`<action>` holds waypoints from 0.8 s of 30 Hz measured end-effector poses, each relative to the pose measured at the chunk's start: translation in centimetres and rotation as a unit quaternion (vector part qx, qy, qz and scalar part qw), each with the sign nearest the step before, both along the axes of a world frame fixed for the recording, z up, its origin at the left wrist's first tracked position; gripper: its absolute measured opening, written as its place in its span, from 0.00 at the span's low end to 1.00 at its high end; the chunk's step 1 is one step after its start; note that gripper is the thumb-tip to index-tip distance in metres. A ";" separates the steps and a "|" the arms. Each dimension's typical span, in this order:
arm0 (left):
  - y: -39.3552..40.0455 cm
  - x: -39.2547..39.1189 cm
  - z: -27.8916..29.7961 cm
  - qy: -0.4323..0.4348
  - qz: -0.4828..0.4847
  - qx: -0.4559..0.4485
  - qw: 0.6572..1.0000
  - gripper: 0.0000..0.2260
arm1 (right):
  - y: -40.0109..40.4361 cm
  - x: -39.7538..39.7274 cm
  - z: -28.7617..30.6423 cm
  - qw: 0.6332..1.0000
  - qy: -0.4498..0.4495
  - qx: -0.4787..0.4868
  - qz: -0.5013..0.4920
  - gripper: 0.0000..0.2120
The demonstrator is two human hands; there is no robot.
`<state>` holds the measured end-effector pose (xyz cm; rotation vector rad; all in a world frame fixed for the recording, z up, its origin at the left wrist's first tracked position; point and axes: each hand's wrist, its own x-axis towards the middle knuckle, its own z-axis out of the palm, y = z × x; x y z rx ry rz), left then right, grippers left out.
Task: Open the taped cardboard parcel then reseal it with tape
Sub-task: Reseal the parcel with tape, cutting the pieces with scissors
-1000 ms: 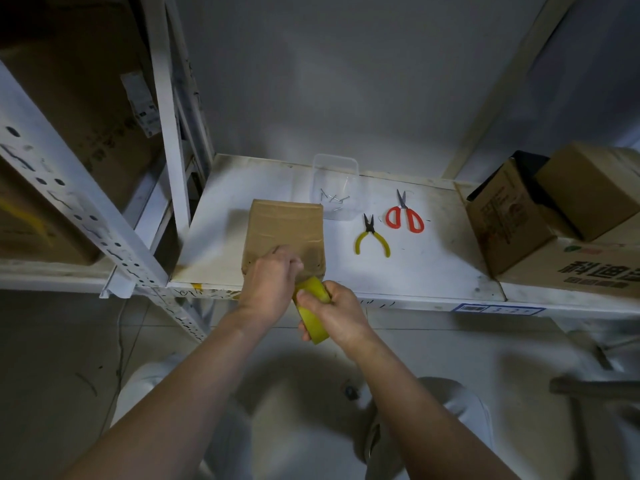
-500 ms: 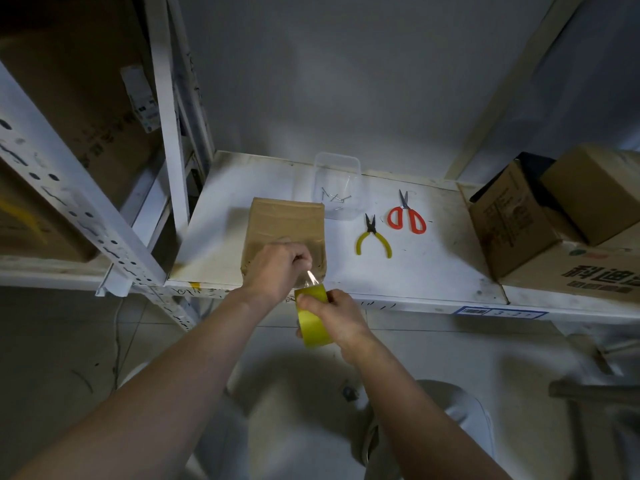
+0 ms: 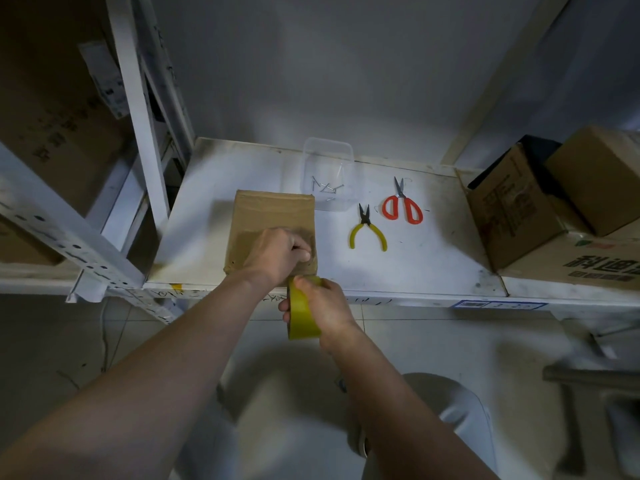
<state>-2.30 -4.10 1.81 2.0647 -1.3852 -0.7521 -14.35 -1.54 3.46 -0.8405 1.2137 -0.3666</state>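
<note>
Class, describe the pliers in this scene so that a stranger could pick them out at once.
Start at the white metal shelf and find the flat brown cardboard parcel near its front edge. Just right of it lie the small yellow-handled pliers, black jaws pointing at the wall. The red-handled scissors beside them have loop handles; the pliers' handles are curved, open prongs.

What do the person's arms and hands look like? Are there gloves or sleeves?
No gloves and no sleeves show. Both forearms are bare right up to the picture's edge. The left hand and the right hand are bare too, with no watch, ring or bracelet in sight. Their fingers have nothing on them.
</note>
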 end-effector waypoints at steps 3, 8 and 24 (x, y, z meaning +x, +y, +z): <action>-0.5 0.3 0.3 0.001 0.000 0.025 1.000 0.05 | 0.0 0.3 -0.2 1.000 -0.002 0.005 -0.005 0.05; -0.9 0.5 0.2 -0.032 -0.024 0.050 0.998 0.02 | -0.2 0.7 -0.4 1.000 0.004 0.012 -0.007 0.06; -0.9 0.4 0.2 -0.087 -0.027 0.028 0.995 0.03 | -0.8 1.0 -0.5 1.000 0.008 0.025 -0.009 0.07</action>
